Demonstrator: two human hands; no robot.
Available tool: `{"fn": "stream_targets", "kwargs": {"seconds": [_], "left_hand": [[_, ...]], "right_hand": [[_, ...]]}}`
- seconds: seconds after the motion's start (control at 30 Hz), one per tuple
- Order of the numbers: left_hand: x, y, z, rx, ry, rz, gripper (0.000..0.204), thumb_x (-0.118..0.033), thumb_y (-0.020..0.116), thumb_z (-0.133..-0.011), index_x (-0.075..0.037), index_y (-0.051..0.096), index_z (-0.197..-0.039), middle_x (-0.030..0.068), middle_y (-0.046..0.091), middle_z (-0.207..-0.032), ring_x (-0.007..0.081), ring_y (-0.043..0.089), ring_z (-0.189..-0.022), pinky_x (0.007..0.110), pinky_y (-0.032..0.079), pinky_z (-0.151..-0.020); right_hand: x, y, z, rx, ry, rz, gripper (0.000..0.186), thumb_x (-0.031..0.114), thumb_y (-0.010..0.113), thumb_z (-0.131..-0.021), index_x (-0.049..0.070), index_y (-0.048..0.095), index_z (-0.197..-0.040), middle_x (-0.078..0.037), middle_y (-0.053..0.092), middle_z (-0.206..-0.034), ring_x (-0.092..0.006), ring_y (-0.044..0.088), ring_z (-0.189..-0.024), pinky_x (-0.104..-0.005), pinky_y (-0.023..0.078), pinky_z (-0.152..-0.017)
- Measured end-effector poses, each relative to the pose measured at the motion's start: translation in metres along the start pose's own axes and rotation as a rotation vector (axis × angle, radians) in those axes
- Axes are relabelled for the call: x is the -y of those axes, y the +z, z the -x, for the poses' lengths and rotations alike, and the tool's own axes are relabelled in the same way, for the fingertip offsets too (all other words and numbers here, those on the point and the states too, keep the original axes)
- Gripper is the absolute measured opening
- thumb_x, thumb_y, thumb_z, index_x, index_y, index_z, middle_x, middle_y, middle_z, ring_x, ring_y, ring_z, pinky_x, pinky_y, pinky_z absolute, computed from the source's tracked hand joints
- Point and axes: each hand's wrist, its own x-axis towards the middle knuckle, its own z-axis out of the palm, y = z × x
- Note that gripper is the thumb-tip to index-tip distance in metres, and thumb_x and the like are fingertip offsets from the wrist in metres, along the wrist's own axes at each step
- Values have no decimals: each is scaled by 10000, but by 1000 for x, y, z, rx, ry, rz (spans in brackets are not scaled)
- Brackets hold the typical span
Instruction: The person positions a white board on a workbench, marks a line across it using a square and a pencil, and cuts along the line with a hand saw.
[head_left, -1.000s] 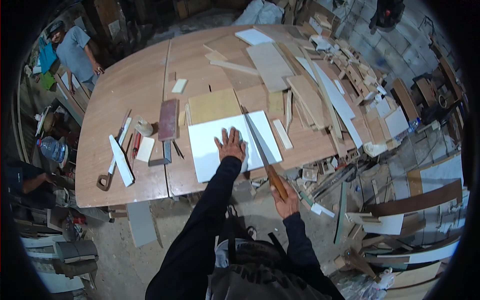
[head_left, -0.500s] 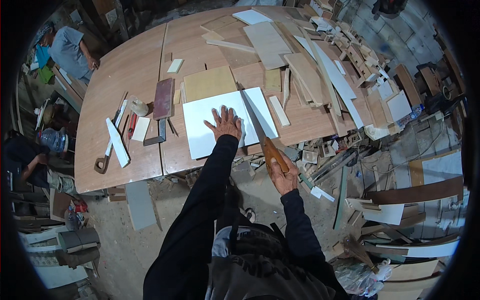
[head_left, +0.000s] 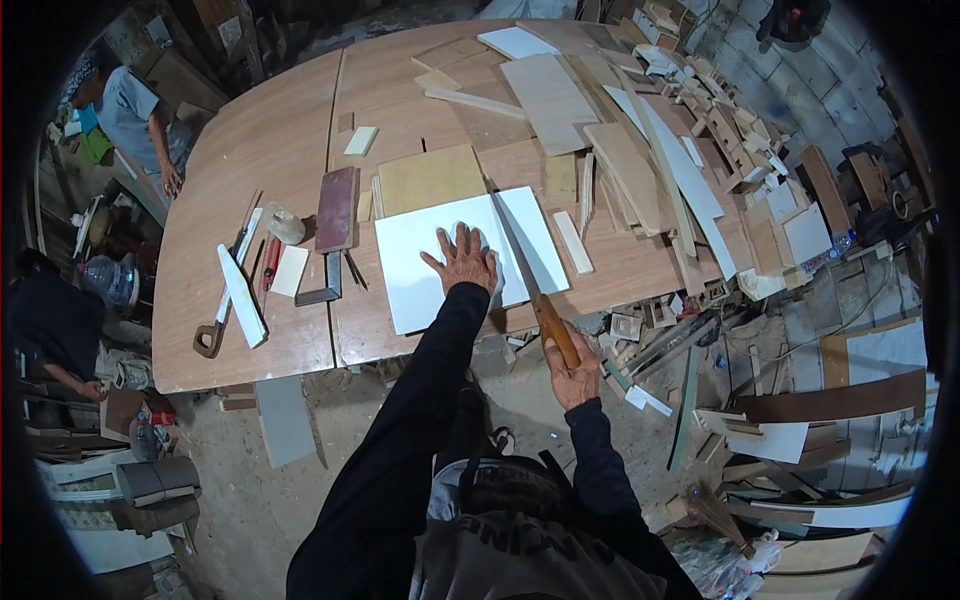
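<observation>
A white board (head_left: 430, 245) lies at the near edge of the workbench, partly over a yellowish wooden board (head_left: 432, 178). My left hand (head_left: 466, 262) presses on it, palm down with fingers spread. A handsaw (head_left: 517, 245) with a brown wooden handle slants across the white board, right of that hand. Its blade lies along a line that parts a narrower right-hand strip from the rest; I cannot tell how far the cut runs. My right hand (head_left: 573, 368) is wrapped round the handle, just off the bench's near edge.
Left on the bench (head_left: 230, 130) are a second saw (head_left: 208, 338), a red-handled tool (head_left: 271, 263), a jar (head_left: 285, 224), a dark red block (head_left: 337, 208) and a metal square (head_left: 322, 290). Wood offcuts (head_left: 625, 175) pile up at right. Two people (head_left: 140, 115) are at the left.
My right hand has drawn the handsaw slightly toward me. The left hand stays flat on the white board. The view has shifted a little, and the lower-left person's arm has moved downward.
</observation>
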Motion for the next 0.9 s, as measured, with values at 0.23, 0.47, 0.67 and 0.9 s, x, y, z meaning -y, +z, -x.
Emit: {"fn": "stream_targets", "kwargs": {"seconds": [0.23,0.47,0.67,0.9], "left_hand": [[-2,-4,3,33,18,20,563,-422,349,-930,-184,321,-1439,57,164,-1543,387,3,-1419,725,0,-1036],[-3,-5,5,-2,-12,30,564,-398,334,-922,-167,323,-1436,46,205,-1531,366,61,-1421,715,28,-1039],[-11,-6,6,6,-45,37,569,-413,340,-928,-164,324,-1439,34,187,-1539,348,51,-1426,702,30,-1050],[-13,-3,3,21,-72,54,596,-426,348,-920,-154,304,-1449,40,161,-1546,355,11,-1427,701,-5,-1050]], "right_hand": [[-6,-1,9,-40,-59,31,386,70,578,-830,26,556,-1214,-156,653,-1037,-248,661,-873,-326,511,-772],[9,-2,11,11,64,-6,409,50,564,-812,38,555,-1221,-149,655,-1009,-249,660,-837,-322,513,-751],[-4,2,10,-85,-84,42,440,25,552,-783,47,559,-1223,-140,662,-1010,-219,657,-768,-298,513,-689],[-1,1,4,-93,-105,16,434,35,567,-786,38,557,-1219,-152,660,-1016,-229,658,-782,-302,513,-705]]}}
